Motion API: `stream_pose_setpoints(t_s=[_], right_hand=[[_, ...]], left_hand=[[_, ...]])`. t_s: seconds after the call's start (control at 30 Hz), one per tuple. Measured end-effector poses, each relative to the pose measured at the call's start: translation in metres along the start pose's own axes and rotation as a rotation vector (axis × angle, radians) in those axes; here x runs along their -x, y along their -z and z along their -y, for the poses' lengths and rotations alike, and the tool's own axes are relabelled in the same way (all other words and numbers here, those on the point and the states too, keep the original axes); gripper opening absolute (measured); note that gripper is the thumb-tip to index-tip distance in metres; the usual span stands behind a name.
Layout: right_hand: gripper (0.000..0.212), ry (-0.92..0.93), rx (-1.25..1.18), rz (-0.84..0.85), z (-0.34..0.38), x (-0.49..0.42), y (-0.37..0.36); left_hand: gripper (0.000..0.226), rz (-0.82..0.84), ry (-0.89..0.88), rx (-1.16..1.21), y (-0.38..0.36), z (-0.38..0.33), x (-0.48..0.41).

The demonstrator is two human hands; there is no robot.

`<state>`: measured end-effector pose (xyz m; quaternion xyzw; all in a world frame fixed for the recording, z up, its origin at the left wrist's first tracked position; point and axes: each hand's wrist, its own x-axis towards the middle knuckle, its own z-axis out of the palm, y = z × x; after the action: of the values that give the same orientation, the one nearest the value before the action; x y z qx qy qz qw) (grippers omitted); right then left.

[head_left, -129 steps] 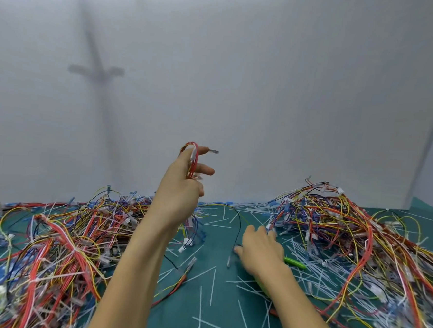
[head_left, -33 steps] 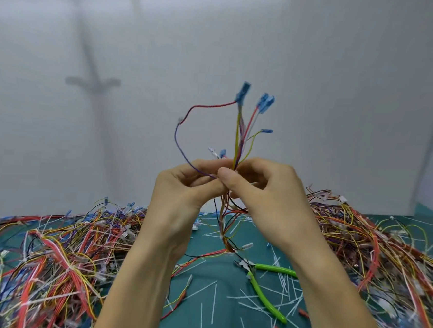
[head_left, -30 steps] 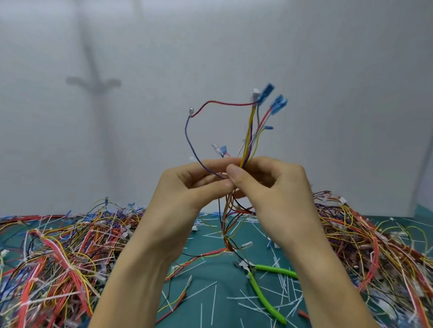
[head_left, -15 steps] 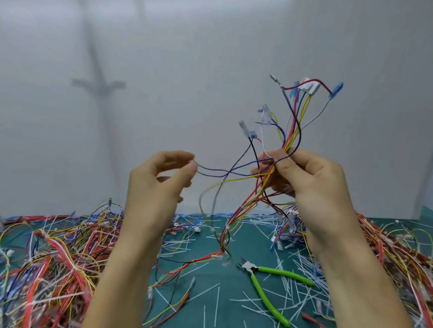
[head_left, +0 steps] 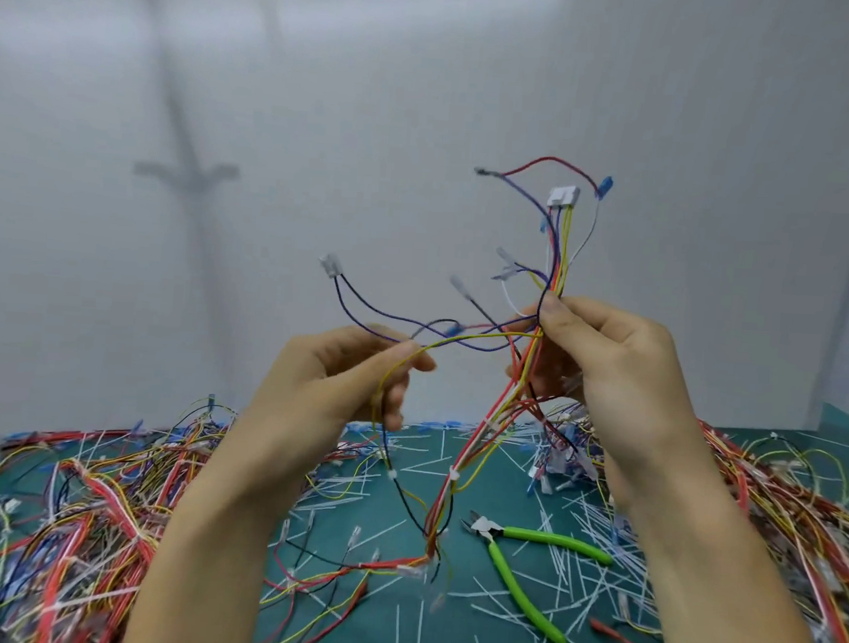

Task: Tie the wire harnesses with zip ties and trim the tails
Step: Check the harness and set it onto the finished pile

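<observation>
I hold a wire harness (head_left: 558, 260) of red, yellow, purple and white wires up in front of the white wall. My right hand (head_left: 604, 362) pinches its bundled stem between thumb and fingers, with a white connector and blue terminals fanning out above. My left hand (head_left: 339, 385) pinches loose purple and yellow branch wires off to the left of the stem. The harness's lower end hangs down to the green mat (head_left: 394, 612). Green-handled flush cutters (head_left: 521, 570) lie on the mat below my right hand.
A big heap of tangled harnesses (head_left: 77, 523) covers the mat at the left, another heap (head_left: 793, 522) at the right. Several cut white zip-tie tails (head_left: 579, 519) litter the mat between them. A white wall stands close behind.
My hands have drawn apart: the left pulled purple and yellow branch wires leftward while the right carried the stem to the right. Earlier the left hand held a small red wire loop.
</observation>
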<state>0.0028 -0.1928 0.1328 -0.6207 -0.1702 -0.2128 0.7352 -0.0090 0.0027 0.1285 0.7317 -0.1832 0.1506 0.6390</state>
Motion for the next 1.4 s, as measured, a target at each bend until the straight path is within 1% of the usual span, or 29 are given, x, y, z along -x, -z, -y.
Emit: stream_pose_setpoints(t_s=[0.07,0.13,0.27,0.33,0.43,0.5,0.57,0.67,0.73,0.8,0.83,0.9,0.97,1.03,1.1,1.17,1.23,1.3,1.33,1.4], right_hand=[[0.038,0.019,0.041,-0.025,-0.003,-0.002,0.002],[0.034,0.033,0.082,-0.032,-0.005,-0.003,0.003],[0.025,0.061,0.109,-0.046,-0.009,-0.005,0.004],[0.025,0.069,0.130,-0.066,-0.011,-0.005,0.005],[0.021,0.081,0.184,-0.122,-0.013,-0.007,0.008],[0.017,0.086,0.200,-0.157,-0.014,-0.008,0.011],[0.016,0.090,0.195,-0.187,-0.014,-0.008,0.013],[0.021,0.092,0.176,-0.232,-0.014,-0.009,0.014],[0.014,0.089,0.151,-0.245,-0.013,-0.009,0.015],[0.011,0.090,0.129,-0.249,-0.012,-0.009,0.017],[0.011,0.089,0.119,-0.251,-0.011,-0.009,0.018],[0.011,0.088,0.116,-0.248,-0.009,-0.009,0.018],[0.011,0.090,0.118,-0.228,-0.008,-0.007,0.017],[0.011,0.091,0.107,-0.206,-0.006,-0.006,0.016],[0.013,0.079,0.101,-0.169,-0.005,-0.004,0.013],[0.019,0.054,0.117,-0.086,-0.003,-0.003,0.010],[0.027,0.032,0.150,0.059,0.001,-0.001,0.007],[0.032,0.015,0.196,0.228,0.003,0.002,0.003],[0.032,0.004,0.222,0.295,0.004,0.004,0.001],[0.031,-0.025,0.280,0.370,0.003,0.006,-0.003]], left_hand=[[0.022,-0.101,-0.014,0.025,0.005,0.001,-0.002],[0.022,-0.156,-0.022,0.037,0.009,0.001,-0.002],[0.015,-0.159,-0.004,-0.026,0.009,0.001,-0.002],[0.016,-0.194,-0.007,-0.044,0.006,0.002,-0.003],[0.021,-0.230,0.021,0.002,0.004,0.001,-0.003],[0.020,-0.179,0.075,-0.001,0.005,0.000,-0.002],[0.021,-0.092,0.105,-0.084,0.005,0.000,-0.001],[0.027,0.137,0.099,-0.165,0.008,0.004,0.002],[0.026,0.312,0.106,-0.160,0.016,0.006,0.005],[0.039,0.422,0.123,-0.199,0.025,0.009,0.007],[0.045,0.431,0.129,-0.218,0.028,0.010,0.007],[0.048,0.358,0.136,-0.220,0.027,0.011,0.006],[0.042,0.235,0.145,-0.198,0.020,0.011,0.003],[0.031,0.090,0.131,-0.201,0.011,0.012,0.000],[0.027,-0.027,0.053,-0.265,0.005,0.012,-0.004],[0.038,-0.029,-0.031,-0.310,-0.002,0.010,-0.005],[0.043,0.058,-0.087,-0.334,-0.012,0.008,-0.004],[0.037,0.140,-0.121,-0.331,-0.022,0.008,-0.003],[0.032,0.150,-0.136,-0.317,-0.024,0.008,-0.003],[0.022,0.111,-0.141,-0.283,-0.024,0.011,-0.004]])
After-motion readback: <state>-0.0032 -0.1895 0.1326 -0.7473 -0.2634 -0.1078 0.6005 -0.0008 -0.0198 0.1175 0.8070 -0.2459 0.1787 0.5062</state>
